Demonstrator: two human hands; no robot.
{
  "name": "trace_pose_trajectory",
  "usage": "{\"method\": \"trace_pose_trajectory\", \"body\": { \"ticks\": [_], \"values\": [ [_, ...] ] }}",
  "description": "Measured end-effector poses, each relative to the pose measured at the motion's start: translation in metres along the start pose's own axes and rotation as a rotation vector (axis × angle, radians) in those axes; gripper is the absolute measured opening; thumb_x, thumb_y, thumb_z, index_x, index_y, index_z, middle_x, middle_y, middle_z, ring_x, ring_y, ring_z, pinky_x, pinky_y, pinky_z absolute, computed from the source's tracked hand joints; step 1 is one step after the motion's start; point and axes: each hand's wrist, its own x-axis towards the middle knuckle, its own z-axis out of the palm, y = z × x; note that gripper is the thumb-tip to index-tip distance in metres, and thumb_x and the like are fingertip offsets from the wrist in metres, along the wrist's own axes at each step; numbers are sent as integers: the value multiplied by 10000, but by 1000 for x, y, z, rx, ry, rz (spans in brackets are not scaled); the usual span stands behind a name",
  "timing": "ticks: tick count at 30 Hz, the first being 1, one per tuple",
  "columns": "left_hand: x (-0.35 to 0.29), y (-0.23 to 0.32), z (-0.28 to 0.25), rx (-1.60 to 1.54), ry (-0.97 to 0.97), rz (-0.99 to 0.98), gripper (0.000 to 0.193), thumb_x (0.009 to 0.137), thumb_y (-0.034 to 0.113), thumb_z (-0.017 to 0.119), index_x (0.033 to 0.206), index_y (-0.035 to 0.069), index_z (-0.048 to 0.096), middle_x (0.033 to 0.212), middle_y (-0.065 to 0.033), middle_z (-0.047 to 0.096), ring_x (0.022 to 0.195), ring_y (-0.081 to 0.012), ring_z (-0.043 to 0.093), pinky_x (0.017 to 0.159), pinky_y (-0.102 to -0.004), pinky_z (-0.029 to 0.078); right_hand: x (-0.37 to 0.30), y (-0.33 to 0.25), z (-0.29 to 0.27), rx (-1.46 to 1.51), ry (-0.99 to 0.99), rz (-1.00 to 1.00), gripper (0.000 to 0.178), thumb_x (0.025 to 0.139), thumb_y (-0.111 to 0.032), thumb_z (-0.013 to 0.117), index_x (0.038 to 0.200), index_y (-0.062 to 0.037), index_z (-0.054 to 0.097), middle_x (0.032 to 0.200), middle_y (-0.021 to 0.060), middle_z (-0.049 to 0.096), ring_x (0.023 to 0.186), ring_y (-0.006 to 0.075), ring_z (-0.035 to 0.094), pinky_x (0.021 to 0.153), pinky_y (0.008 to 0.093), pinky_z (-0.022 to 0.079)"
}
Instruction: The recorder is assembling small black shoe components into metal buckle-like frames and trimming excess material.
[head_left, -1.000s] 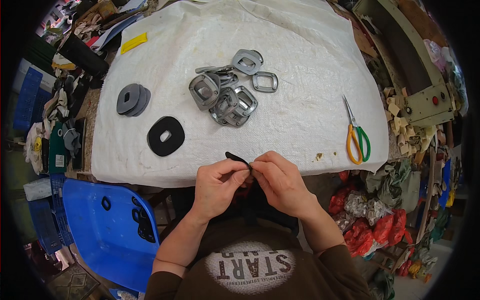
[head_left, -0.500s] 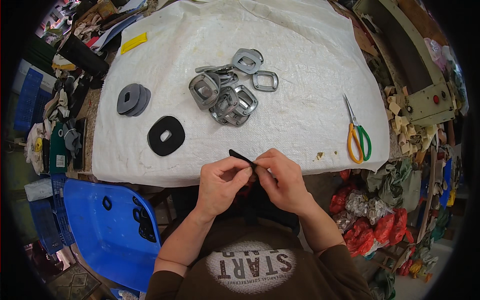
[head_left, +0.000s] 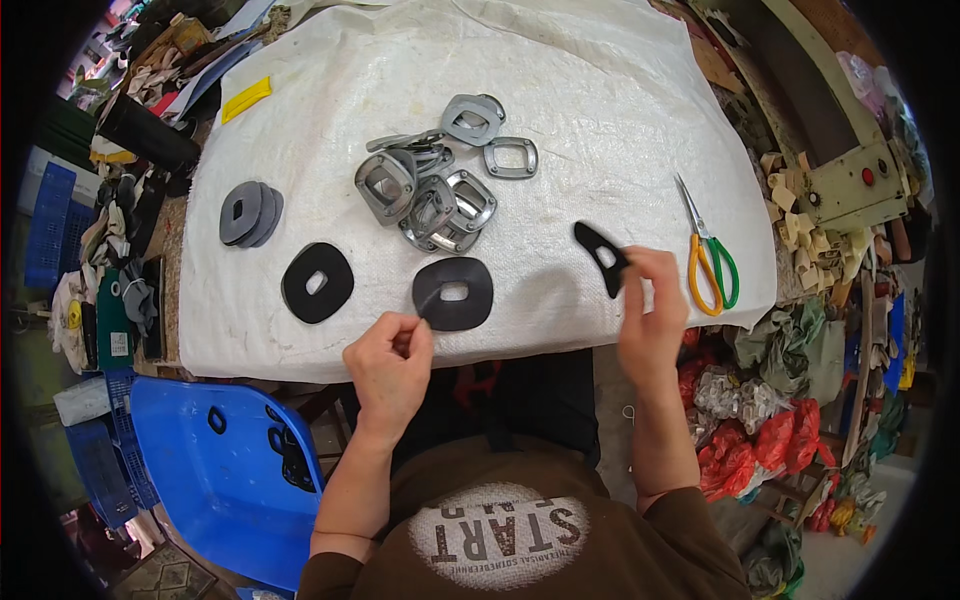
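My left hand [head_left: 392,362] is closed in a pinch at the near-left edge of a dark rounded-square pad [head_left: 477,295] with a hole in its middle. That pad is held roughly flat over the near edge of the white sheet. Off to the right, my right hand [head_left: 655,312] grips a thin black pad [head_left: 594,243] with a central hole, tilted up above the sheet. Another black pad [head_left: 331,300] lies left of my left hand. Beyond my hands is a heap of silver metal frames [head_left: 466,222], some with grey pads.
Grey pads [head_left: 262,232] are stacked at the left of the white sheet [head_left: 560,60]. Scissors [head_left: 705,260] with orange and green handles lie at the right. A yellow strip [head_left: 246,100] is far left. Below the table's left side, a blue tub [head_left: 190,500] holds black pieces.
My hands have moved apart from their meeting point, each now with its own black pad. The right hand has gone right and away from me, the left slightly left. The view has shifted slightly.
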Motion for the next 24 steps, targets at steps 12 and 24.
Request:
{"method": "trace_pose_trajectory", "body": {
  "ticks": [12, 24],
  "values": [
    [3, 7, -7, 494, -242, 543, 391, 658, 59, 628, 1046, 85, 587, 1164, -98, 521, 1147, -286, 435, 937, -410, 324, -32, -19, 41, -193, -520, -271, 245, 737, -60, 572, 980, -47, 549, 1195, 80, 486, 1178, 238, 414, 969, 405, 288],
    [2, -8, -16, 518, -167, 487, 396, 657, 53, 625, 1051, 75, 590, 1197, -106, 505, 1149, -296, 423, 932, -411, 297, -6, -13, 64, -34, -626, -294, 265, 752, 13, 551, 1010, -41, 528, 1196, 88, 506, 1216, 260, 392, 1000, 418, 269]
  ]
}}
